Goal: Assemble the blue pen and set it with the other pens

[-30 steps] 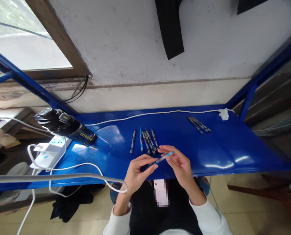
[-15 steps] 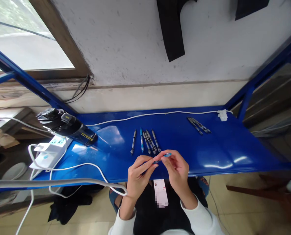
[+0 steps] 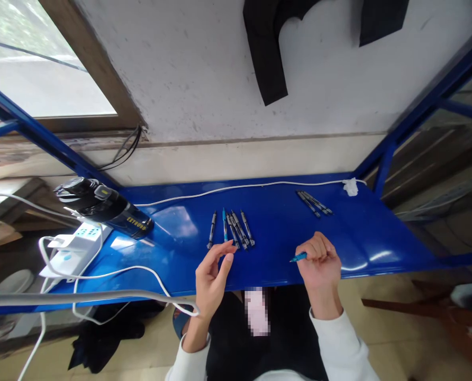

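My right hand (image 3: 320, 260) is closed around a light blue pen (image 3: 298, 257), whose end sticks out to the left of the fist; the rest is hidden in the palm. My left hand (image 3: 212, 272) hovers at the front of the blue table, its thumb and fingers apart and nothing in them. Just beyond its fingertips lie several dark, clear-barrelled pens (image 3: 239, 227) side by side, with one blue pen (image 3: 225, 222) among them. Farther right on the tabletop is a second group of dark pens (image 3: 314, 203).
A black bottle (image 3: 105, 206) leans at the left beside a white power strip (image 3: 73, 251). White cable (image 3: 141, 266) loops along the left front edge. Crumpled white tissue (image 3: 350, 187) lies at the back right. A phone (image 3: 256, 312) rests on my lap.
My hands have moved apart from where they met over the blue pen. The right hand has gone right with the pen in its fist; the left has let go and opened.
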`<action>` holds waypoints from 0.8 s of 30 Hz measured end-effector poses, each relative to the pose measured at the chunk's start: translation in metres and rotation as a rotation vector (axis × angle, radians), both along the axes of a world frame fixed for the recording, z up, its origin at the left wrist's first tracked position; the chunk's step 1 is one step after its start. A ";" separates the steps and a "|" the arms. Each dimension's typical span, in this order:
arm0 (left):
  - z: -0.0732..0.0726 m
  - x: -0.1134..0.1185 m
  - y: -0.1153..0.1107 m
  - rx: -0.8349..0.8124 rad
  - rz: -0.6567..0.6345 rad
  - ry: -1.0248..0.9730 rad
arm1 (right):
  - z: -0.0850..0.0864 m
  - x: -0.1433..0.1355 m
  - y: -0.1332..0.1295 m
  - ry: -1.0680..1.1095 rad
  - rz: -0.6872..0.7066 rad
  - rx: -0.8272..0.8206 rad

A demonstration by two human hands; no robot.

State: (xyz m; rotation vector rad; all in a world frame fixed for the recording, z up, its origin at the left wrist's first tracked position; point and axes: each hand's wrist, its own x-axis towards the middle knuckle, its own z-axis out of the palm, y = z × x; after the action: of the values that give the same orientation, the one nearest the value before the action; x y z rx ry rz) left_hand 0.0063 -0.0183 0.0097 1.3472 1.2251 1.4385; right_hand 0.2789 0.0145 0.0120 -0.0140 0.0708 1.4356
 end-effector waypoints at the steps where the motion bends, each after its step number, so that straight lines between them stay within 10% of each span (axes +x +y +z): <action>1: 0.001 0.000 0.000 0.012 -0.003 0.012 | 0.001 0.001 -0.001 0.002 0.003 0.007; 11: -0.010 0.007 -0.037 0.230 -0.205 0.103 | 0.015 0.016 -0.005 0.056 0.004 0.001; 17: -0.023 0.005 -0.082 0.075 -0.264 0.160 | 0.014 0.032 -0.007 -0.004 0.008 0.063; 24: -0.009 -0.001 -0.071 0.101 -0.219 0.237 | 0.052 0.006 0.019 -0.350 0.022 -0.072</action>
State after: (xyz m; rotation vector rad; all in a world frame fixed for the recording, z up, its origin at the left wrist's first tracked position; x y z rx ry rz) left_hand 0.0052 -0.0895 0.0004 1.7043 1.1215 1.2265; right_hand 0.2848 0.0339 0.0637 -0.3248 -0.1657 1.4329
